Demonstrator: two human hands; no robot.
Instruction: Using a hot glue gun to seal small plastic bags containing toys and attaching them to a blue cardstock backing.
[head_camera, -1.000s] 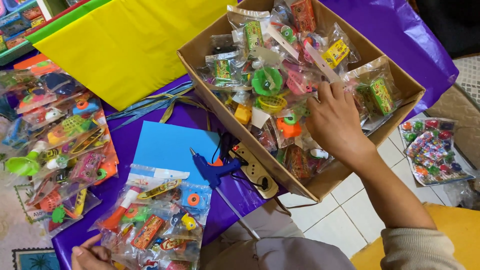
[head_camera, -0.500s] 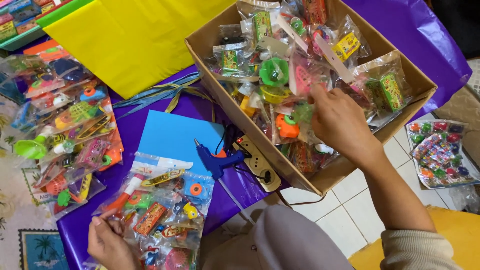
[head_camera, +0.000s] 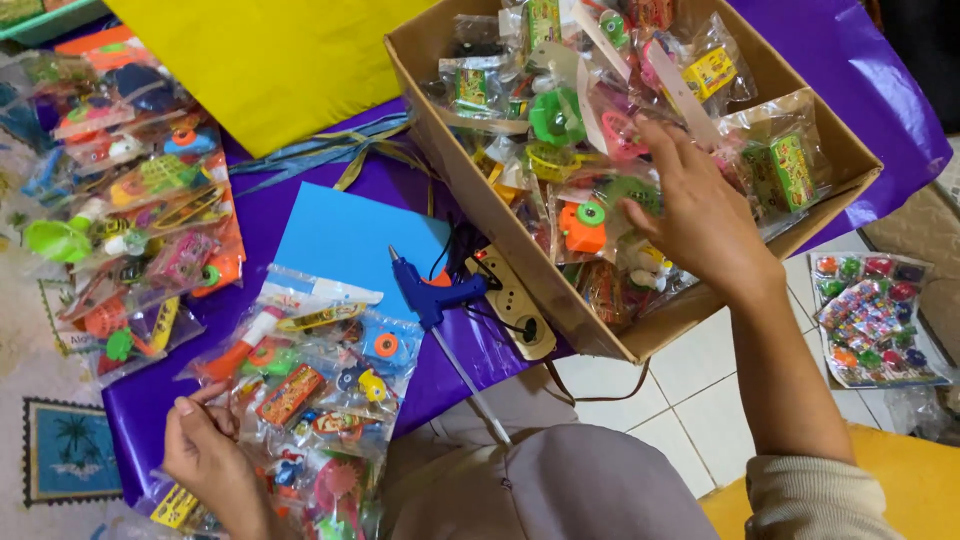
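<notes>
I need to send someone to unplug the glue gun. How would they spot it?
Start at the open cardboard box of bagged toys on the purple sheet. Just beside its near-left wall, next to a cream power strip, lies the blue glue gun at the edge of a light-blue card. It is the only unbagged tool there.

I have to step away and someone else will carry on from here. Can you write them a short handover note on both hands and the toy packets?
Right hand: inside the cardboard box, fingers spread on the toy packets, nothing gripped yet.
Left hand: on the edge of the clear packets lying on the purple sheet.
Glue gun lies beside the box, on the blue card.
Done: a pile of packets at the far left.
Left: the box is full.
</notes>
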